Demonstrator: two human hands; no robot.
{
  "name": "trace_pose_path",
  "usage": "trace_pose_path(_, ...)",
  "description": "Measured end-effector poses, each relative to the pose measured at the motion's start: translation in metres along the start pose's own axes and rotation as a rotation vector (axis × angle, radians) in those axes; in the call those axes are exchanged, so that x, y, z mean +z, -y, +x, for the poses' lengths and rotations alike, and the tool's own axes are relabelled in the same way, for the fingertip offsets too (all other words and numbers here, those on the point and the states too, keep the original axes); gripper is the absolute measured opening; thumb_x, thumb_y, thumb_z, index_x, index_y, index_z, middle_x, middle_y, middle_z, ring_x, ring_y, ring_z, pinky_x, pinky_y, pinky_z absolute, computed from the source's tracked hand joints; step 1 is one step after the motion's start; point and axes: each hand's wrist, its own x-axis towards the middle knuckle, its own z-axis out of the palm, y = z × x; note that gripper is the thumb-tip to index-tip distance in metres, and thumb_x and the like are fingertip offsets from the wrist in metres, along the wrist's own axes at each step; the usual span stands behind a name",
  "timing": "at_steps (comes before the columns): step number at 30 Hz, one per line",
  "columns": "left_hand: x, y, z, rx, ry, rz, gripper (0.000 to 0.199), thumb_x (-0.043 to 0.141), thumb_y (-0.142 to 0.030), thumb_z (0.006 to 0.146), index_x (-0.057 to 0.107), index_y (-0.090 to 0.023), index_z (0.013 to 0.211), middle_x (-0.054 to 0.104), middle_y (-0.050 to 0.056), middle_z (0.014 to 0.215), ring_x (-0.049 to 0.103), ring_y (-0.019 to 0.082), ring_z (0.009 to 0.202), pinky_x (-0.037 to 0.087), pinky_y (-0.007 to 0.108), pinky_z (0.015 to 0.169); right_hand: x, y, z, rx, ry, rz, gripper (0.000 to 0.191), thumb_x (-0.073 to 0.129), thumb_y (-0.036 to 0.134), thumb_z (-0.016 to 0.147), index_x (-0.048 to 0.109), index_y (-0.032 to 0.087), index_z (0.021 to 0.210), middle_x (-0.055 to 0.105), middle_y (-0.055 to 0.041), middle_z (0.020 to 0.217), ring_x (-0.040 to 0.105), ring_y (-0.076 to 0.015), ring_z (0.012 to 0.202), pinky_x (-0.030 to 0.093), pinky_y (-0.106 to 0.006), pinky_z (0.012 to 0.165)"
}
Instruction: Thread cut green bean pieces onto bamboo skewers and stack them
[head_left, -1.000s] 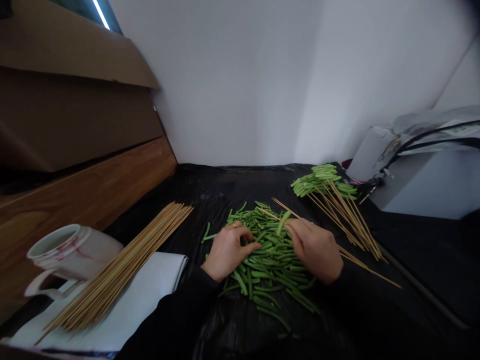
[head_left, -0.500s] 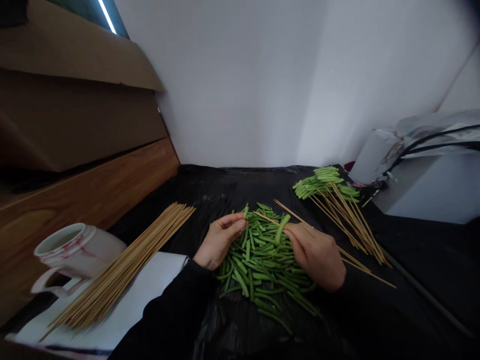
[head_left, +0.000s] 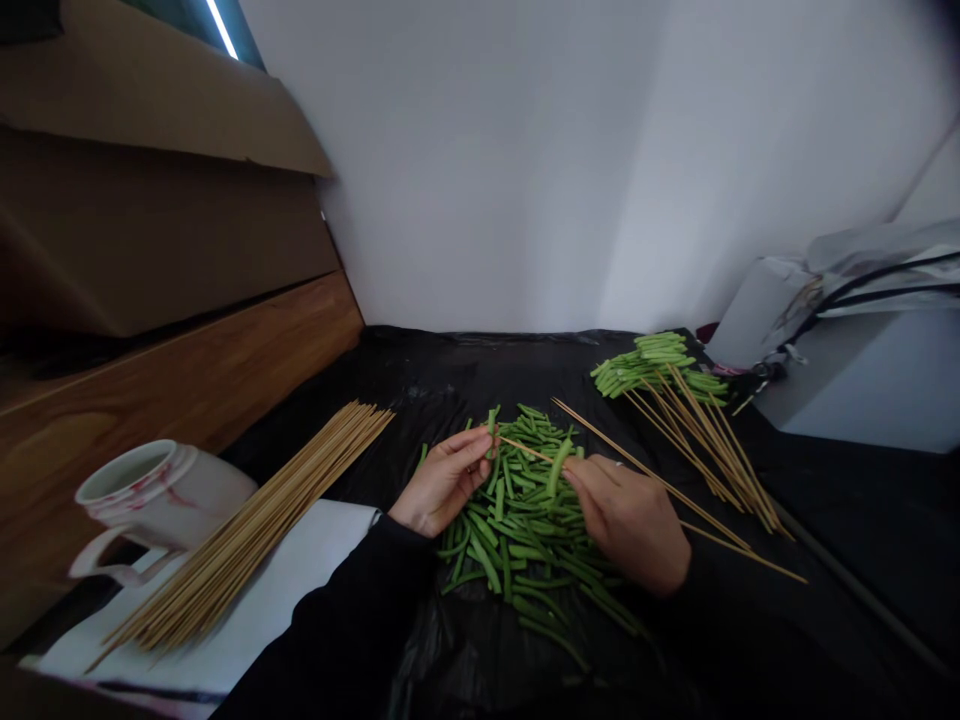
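Observation:
My left hand (head_left: 446, 480) pinches a short green bean piece (head_left: 492, 432) upright between thumb and fingers. In my right hand (head_left: 634, 520) is a thin wooden skewer (head_left: 529, 450), pointing left, with another green piece (head_left: 559, 468) across it close to my fingertips. The skewer's tip reaches the piece at my left fingertips; whether it has gone in cannot be made out. Beneath both hands lies a heap of cut green beans (head_left: 517, 550) on black plastic sheeting (head_left: 465, 370). Loose skewers (head_left: 637, 463) lie beside and behind my right hand.
Skewered beans (head_left: 645, 365) lie at the back right, near a grey box (head_left: 870, 370). At the left, a skewer bundle (head_left: 255, 540) rests on white paper (head_left: 300, 560) beside a mug (head_left: 187, 495). A cardboard box (head_left: 165, 220) stands behind, on a wooden surface (head_left: 277, 340).
The skewer in my right hand now reaches my left fingertips, where before its tip was a little apart from them. The view has shifted slightly.

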Motion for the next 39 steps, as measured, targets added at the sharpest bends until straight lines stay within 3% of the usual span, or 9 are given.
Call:
trace_pose_path(16,0.0024,0.003,-0.0025,0.06,-0.031,0.093,0.024,0.083,-0.011,0.06,0.075,-0.013,0.082,0.072,0.003,0.078,0.061,0.006,0.065,0.046,0.014,0.057,-0.0015,0.0019,0.0015,0.005,-0.01,-0.019,0.024,0.04,0.013,0.091,0.063,0.018,0.092,0.061,-0.0018,0.074,0.057,-0.0144,0.068,0.036,-0.027,0.063)
trace_pose_path(22,0.0021,0.0029,-0.0027,0.093,-0.026,0.151,0.025,0.084,-0.021,0.061,0.075,-0.013,0.084,0.071,0.003,0.079,0.062,0.008,0.07,0.048,0.015,0.061,-0.0005,0.0017,0.0006,0.013,0.001,-0.047,0.025,0.039,0.013,0.091,0.064,0.019,0.094,0.061,-0.0012,0.073,0.056,-0.014,0.067,0.036,-0.027,0.062)
trace_pose_path(39,0.0004,0.0066,-0.0012,0.076,0.018,0.146,0.025,0.084,-0.019,0.061,0.074,-0.012,0.083,0.071,0.004,0.078,0.062,0.008,0.071,0.05,0.018,0.068,0.0029,0.0064,-0.0025,0.055,0.042,0.012,0.024,0.04,0.014,0.092,0.063,0.018,0.095,0.062,-0.0022,0.076,0.057,-0.0135,0.07,0.037,-0.026,0.067)
